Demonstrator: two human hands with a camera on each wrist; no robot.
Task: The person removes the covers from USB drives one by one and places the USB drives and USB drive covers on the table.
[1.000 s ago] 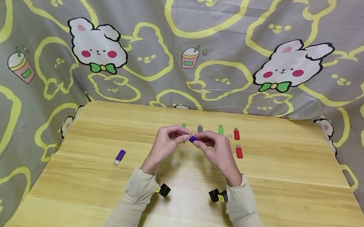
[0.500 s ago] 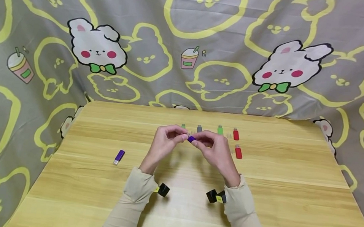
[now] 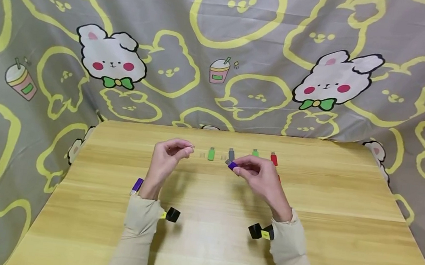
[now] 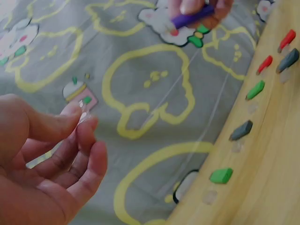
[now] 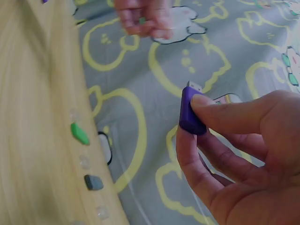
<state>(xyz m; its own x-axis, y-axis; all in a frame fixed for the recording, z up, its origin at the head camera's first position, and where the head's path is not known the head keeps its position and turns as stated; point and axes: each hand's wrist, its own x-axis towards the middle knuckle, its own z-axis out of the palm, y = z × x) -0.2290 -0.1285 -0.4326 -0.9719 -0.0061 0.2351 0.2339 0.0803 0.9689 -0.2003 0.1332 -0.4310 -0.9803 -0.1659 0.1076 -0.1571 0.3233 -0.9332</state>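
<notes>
My right hand (image 3: 261, 177) pinches a purple USB flash drive (image 5: 191, 112) between thumb and fingers, with its metal plug bare and pointing away from the hand. To the left, my left hand (image 3: 166, 158) pinches a small clear cap (image 4: 84, 112) between thumb and forefinger. The two hands are apart, both raised above the table. A second purple flash drive (image 3: 137, 185) lies on the table beside the left wrist, partly covered by it.
Along the back of the wooden table (image 3: 198, 238) lie a green drive (image 3: 211, 154), a grey drive (image 3: 231, 154), another green one and red ones. Small clear caps (image 3: 202, 154) lie beside them. A patterned curtain (image 3: 194, 22) hangs behind the table.
Earlier both hands met at the purple flash drive. The clear cap has come off its plug; the left hand has moved left with the cap, the right hand slightly right with the drive.
</notes>
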